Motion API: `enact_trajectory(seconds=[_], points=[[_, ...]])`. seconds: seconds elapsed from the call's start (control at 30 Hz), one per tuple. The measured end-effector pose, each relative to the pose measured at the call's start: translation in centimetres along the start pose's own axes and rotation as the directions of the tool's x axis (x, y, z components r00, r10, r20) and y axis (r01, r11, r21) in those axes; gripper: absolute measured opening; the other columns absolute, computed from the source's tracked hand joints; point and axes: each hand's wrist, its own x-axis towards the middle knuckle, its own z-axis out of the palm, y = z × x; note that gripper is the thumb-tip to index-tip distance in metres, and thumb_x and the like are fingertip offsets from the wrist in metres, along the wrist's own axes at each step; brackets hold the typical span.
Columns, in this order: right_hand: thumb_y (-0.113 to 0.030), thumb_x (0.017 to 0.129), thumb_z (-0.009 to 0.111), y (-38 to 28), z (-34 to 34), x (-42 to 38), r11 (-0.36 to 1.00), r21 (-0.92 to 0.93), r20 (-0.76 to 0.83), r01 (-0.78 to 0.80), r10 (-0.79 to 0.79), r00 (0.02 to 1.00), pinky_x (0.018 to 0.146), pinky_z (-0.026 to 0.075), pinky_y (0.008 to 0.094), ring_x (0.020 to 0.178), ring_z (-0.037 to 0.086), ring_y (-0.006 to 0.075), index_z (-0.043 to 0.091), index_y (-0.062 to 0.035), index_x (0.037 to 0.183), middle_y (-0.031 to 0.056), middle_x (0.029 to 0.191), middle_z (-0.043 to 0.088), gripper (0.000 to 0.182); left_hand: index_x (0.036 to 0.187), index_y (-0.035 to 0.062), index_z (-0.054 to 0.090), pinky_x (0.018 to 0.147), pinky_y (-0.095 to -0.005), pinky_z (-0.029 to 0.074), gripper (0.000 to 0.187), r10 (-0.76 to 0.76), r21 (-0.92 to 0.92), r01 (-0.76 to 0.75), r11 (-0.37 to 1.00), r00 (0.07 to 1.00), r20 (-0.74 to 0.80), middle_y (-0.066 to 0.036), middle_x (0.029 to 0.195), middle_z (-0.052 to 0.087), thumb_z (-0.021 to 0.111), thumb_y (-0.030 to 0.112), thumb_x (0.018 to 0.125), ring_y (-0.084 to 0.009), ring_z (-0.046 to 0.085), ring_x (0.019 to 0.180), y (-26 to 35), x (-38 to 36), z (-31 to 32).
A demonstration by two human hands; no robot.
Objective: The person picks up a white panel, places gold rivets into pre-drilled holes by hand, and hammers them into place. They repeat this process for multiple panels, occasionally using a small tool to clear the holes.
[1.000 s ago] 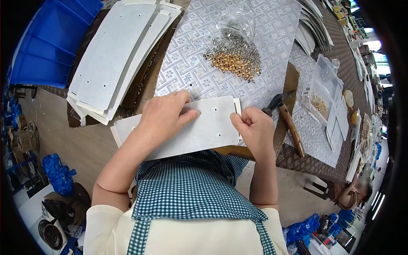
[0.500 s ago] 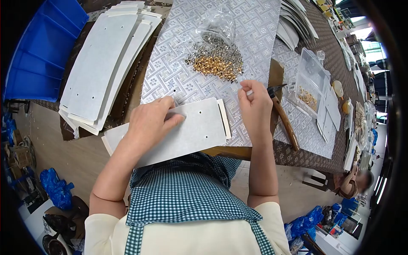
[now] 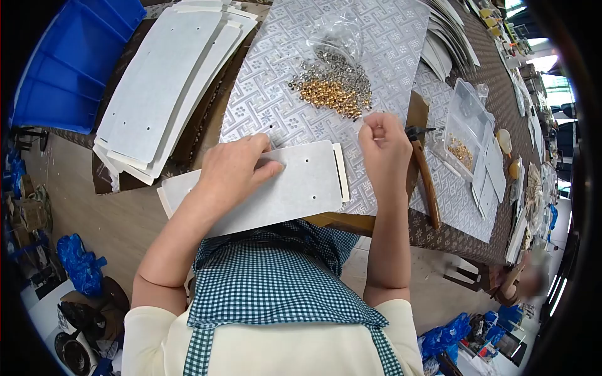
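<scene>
My left hand (image 3: 231,172) grips the far edge of a pale grey sheet panel (image 3: 282,191) with small punched holes; its thumb lies on top and the fingertips are hidden. A cream layer (image 3: 342,175) shows beneath the panel's right end. My right hand (image 3: 387,147) is held above the patterned cover, right of the panel, thumb and fingers curled together in a pinch. Whatever is in that pinch is too small to make out. Just beyond it lies a pile of gold studs (image 3: 329,97) and silver studs (image 3: 342,66), spilling from a clear plastic bag (image 3: 335,34).
At left, a stack of similar panels (image 3: 157,88) lies beside a blue bin (image 3: 75,69). To the right are a wooden-handled hammer (image 3: 427,185) and a clear box (image 3: 467,119) holding small gold pieces. More sheets (image 3: 448,37) fan out at far right. Another person (image 3: 511,279) is in the background.
The whole view has shifted slightly, moving the table things rightward. My right hand's fingers have curled closer together beside the studs. My left hand keeps its hold on the panel.
</scene>
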Motion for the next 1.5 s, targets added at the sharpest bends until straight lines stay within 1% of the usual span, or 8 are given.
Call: enact_trajectory(seconds=[0.1, 0.2, 0.3, 0.63, 1.13, 1.33, 1.43, 1.5], points=[[0.003, 0.091, 0.062, -2.0, -0.8, -1.8, 0.951, 0.233, 0.179, -0.204, 0.164, 0.97, 0.055, 0.042, 0.0171, 0.061, 0.051, -0.0016, 0.063, 0.002, 0.09, -0.0049, 0.067, 0.057, 0.001, 0.096, 0.0045, 0.063, 0.071, -0.0444, 0.053, 0.032, 0.014, 0.0, -0.014, 1.0, 1.0, -0.011, -0.013, 0.088, 0.072, 0.07, 0.034, 0.086, -0.0329, 0.069, 0.081, -0.2, 0.0, 0.2], [-0.003, 0.084, 0.07, -3.5, -0.7, -2.9, 0.976, 0.184, 0.272, -0.119, 0.066, 0.96, 0.055, 0.046, 0.0274, 0.058, 0.059, 0.0118, 0.065, -0.0055, 0.089, 0.0034, 0.071, 0.061, 0.007, 0.096, 0.0046, 0.063, 0.071, -0.0445, 0.053, 0.032, 0.015, 0.005, -0.015, 1.0, 1.0, -0.007, -0.013, 0.088, 0.072, 0.07, 0.034, 0.086, -0.0329, 0.069, 0.081, -0.2, 0.0, 0.1], [-0.003, 0.084, 0.073, -5.1, -0.4, -3.2, 0.992, 0.052, 0.326, 0.118, -0.128, 0.937, 0.053, 0.042, 0.0237, 0.057, 0.051, 0.0064, 0.066, -0.002, 0.089, 0.0021, 0.071, 0.059, 0.009, 0.096, 0.0047, 0.063, 0.071, -0.0447, 0.053, 0.032, 0.016, 0.009, -0.016, 1.0, 1.0, -0.007, -0.013, 0.088, 0.072, 0.07, 0.034, 0.085, -0.0329, 0.069, 0.082, -0.1, -0.1, 0.1], [-0.006, 0.076, 0.078, -3.6, 2.6, -3.9, 0.953, 0.035, 0.229, 0.301, -0.301, 0.926, 0.058, 0.05, 0.0301, 0.064, 0.062, 0.0172, 0.07, -0.0068, 0.082, 0.0029, 0.083, 0.065, 0.009, 0.095, 0.0045, 0.063, 0.071, -0.0446, 0.053, 0.031, -0.002, -0.006, 0.002, 1.0, 1.0, -0.006, -0.013, 0.088, 0.072, 0.071, 0.033, 0.084, -0.0329, 0.069, 0.082, 0.1, -0.1, -0.1], [-0.004, 0.085, 0.07, -2.7, 1.5, -3.4, 0.948, 0.299, 0.329, -0.111, 0.007, 0.944, 0.061, 0.05, 0.0284, 0.065, 0.062, 0.0139, 0.069, -0.0038, 0.097, 0.0081, 0.085, 0.065, 0.012, 0.096, 0.0049, 0.064, 0.073, -0.045, 0.053, 0.032, 0.0, 0.001, 0.0, 1.0, 1.0, 0.0, -0.013, 0.09, 0.072, 0.07, 0.034, 0.085, -0.033, 0.069, 0.084, -0.1, -0.1, 0.0], [0.0, 0.083, 0.072, -0.8, -3.7, -3.1, 0.995, 0.091, -0.051, 0.033, -0.029, 0.998, 0.062, 0.047, 0.0272, 0.069, 0.057, 0.0122, 0.068, -0.0024, 0.095, 0.0064, 0.086, 0.064, 0.013, 0.098, 0.0045, 0.064, 0.074, -0.0455, 0.052, 0.033, -0.007, 0.005, 0.007, 1.0, 1.0, 0.012, -0.013, 0.089, 0.071, 0.07, 0.035, 0.085, -0.0329, 0.069, 0.085, -0.1, 0.0, 0.1], [-0.02, 0.084, 0.074, 2.9, -9.6, -2.7, 0.917, -0.396, -0.075, 0.04, -0.076, 0.994, 0.084, 0.047, 0.0393, 0.094, 0.059, 0.0278, 0.061, -0.0017, 0.11, 0.0131, 0.103, 0.062, 0.034, 0.093, 0.0054, 0.065, 0.071, -0.0429, 0.051, 0.033, 0.012, -0.013, -0.012, 1.0, 0.999, -0.039, -0.013, 0.085, 0.07, 0.072, 0.036, 0.084, -0.0324, 0.068, 0.08, -0.4, -0.1, 0.4], [-0.03, 0.085, 0.073, 5.3, -12.5, -3.5, 0.844, -0.513, 0.026, -0.16, 0.201, 0.979, 0.089, 0.045, 0.0439, 0.099, 0.057, 0.0336, 0.057, -0.0011, 0.116, 0.0153, 0.107, 0.059, 0.046, 0.093, 0.0053, 0.065, 0.071, -0.0428, 0.051, 0.033, 0.009, -0.016, -0.01, 1.0, 0.999, -0.033, -0.013, 0.085, 0.07, 0.072, 0.036, 0.084, -0.0321, 0.068, 0.08, -0.4, 0.0, 0.4]])
